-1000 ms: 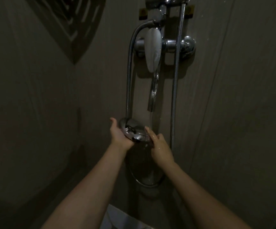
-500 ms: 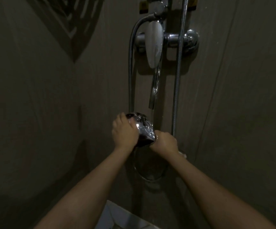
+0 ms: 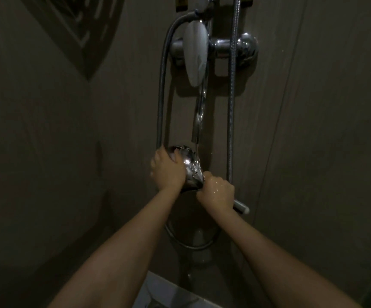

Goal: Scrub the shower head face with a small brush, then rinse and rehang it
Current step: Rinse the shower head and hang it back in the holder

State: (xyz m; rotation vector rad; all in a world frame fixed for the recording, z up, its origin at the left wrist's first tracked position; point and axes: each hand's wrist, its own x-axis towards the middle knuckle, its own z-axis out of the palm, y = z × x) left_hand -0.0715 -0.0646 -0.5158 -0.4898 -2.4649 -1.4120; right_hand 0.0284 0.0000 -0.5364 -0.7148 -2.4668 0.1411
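Note:
The chrome shower head (image 3: pixel 190 165) is held under the spout (image 3: pixel 199 116) of the wall tap, its shiny back facing me and wet. My left hand (image 3: pixel 166 170) is wrapped over the head's left side, fingers curled on the rim. My right hand (image 3: pixel 218 192) is closed around the shower head's handle, whose pale end (image 3: pixel 242 209) sticks out to the lower right. A thin stream of water runs from the spout onto the head. The head's face is turned away and hidden. No brush shows.
The chrome mixer tap (image 3: pixel 213 48) with its white lever (image 3: pixel 196 54) is on the wall above. Two metal hoses (image 3: pixel 232 107) hang down, one looping below my hands (image 3: pixel 193 245). Dim tiled walls close in on both sides. A white object (image 3: pixel 158 294) lies at the bottom edge.
My left hand has gone from cupping the head from beneath to gripping over its top side. My right hand has closed on the handle. The head has turned its back toward me.

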